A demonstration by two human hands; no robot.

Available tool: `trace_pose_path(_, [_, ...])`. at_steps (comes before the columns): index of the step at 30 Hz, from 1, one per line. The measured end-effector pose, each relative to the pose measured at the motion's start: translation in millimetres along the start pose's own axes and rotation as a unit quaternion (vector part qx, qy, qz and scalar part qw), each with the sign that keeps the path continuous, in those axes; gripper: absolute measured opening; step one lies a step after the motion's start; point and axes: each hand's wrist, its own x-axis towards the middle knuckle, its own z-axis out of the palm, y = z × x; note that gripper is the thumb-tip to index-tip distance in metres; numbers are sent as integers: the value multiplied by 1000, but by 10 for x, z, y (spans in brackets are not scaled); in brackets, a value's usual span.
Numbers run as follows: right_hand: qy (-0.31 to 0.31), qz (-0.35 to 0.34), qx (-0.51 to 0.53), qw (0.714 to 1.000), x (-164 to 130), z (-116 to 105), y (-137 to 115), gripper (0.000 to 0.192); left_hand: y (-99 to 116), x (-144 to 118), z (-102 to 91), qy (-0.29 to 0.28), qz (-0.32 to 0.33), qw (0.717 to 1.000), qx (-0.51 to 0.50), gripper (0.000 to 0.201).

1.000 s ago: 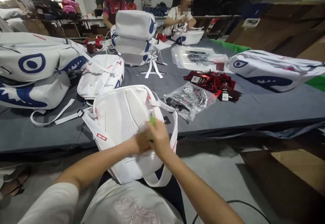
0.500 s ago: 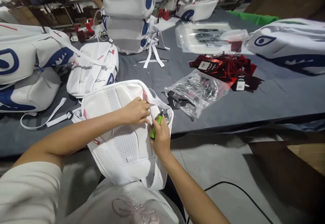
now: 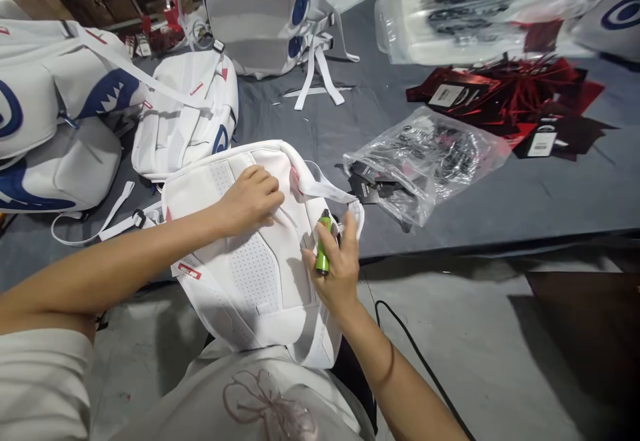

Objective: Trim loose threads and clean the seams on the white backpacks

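Observation:
A white backpack (image 3: 293, 297) with dotted padded panels leans against the table edge in front of me, its back side and straps facing up. My left hand (image 3: 253, 197) is over its upper middle, fingers curled in; what they may pinch is hidden. In my right hand (image 3: 337, 264), at the bag's right side, is a small green lighter (image 3: 323, 247) with a black top. The thumb and fingers wrap loosely round it, and one finger points up. Close to this hand, a white strap (image 3: 327, 191) loops over the bag's upper right corner.
More white backpacks (image 3: 183, 114) lie and stand stacked at the left and back. To the right are a clear plastic bag (image 3: 430, 161) with dark tags, a pile of red and black tags (image 3: 505, 104) and clear packaging (image 3: 450, 21). A black cable (image 3: 410, 334) runs along the floor.
My left hand has pulled away to the left and up from the right strap area. The right hand, still holding the lighter, has shifted slightly right, its fingers lifting. My view has tilted down.

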Motion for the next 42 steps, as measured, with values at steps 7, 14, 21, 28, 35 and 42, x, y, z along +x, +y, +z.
trace_pose_path(7, [-37,-147,-22,988,472,-249,-1,34,125,-307,324,212,4,977,-10,12])
trace_pose_path(14, [-430,-55,-132,891,986,-111,-52,29,127,-333,450,244,-3,969,-49,10])
trace_pose_path(21, [-552,-35,-115,825,1326,35,-156,33,114,-392,564,252,-1,965,-76,13])
trace_pose_path(28, [-567,-62,-178,802,1331,71,-197,24,130,-363,525,283,6,958,-49,15])
trace_pose_path(35, [-538,47,-205,816,1267,123,-262,20,127,-371,534,291,6,956,-48,18])
trace_pose_path(42, [-546,35,-213,810,1230,157,-368,24,116,-390,578,263,3,964,-37,16])
